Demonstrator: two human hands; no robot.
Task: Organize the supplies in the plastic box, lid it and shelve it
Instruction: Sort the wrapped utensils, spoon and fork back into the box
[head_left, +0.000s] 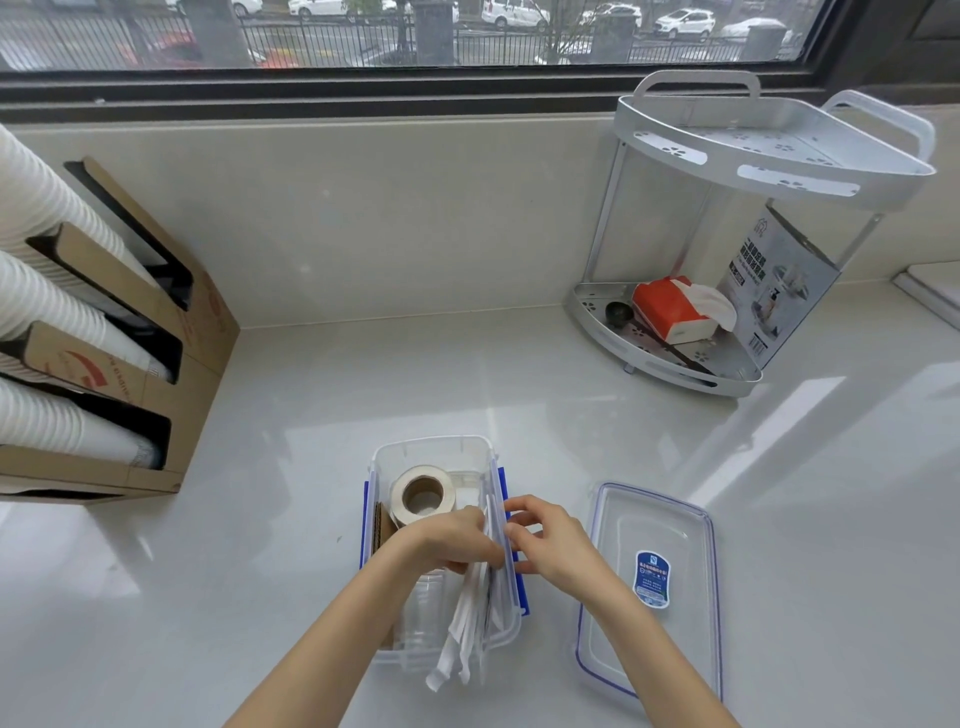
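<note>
- Worktop (519, 384): pale glossy surface under everything, running back to a low wall below the window (415, 36).
- Cardboard cup holder (156, 332), far left: three slots w/ stacks of white cups (47, 306) poking out sideways.
- Two-tier corner rack (769, 156), back right: top tier bare; bottom tier has an orange tissue pack (670, 312), a dark scoop (618, 313) just beside it, and a printed card box (779, 291) leaning at the rear.
- Plastic box (431, 452): clear, blue clips on its long sides, sits on the worktop right in front of you, centre-bottom of view, lid off.
- Lid (649, 582): flat on the worktop just right of the box, apart from it, blue label on it.
- Inside the box: tape roll (423, 493) at the far end, brown cardboard piece (382, 525) along the left wall, clear cups (423, 608) lying at the near end; white paper-wrapped strips (467, 623) run along the right wall, near ends hanging out over the front edge.
- Your left hand (452, 535): inside the box, fingers curled and pinching the white strips.
- Your right hand (540, 535): at the box's right rim, fingers bent, tips on the strips from the outer side; how firm the hold is, can't tell.
</note>
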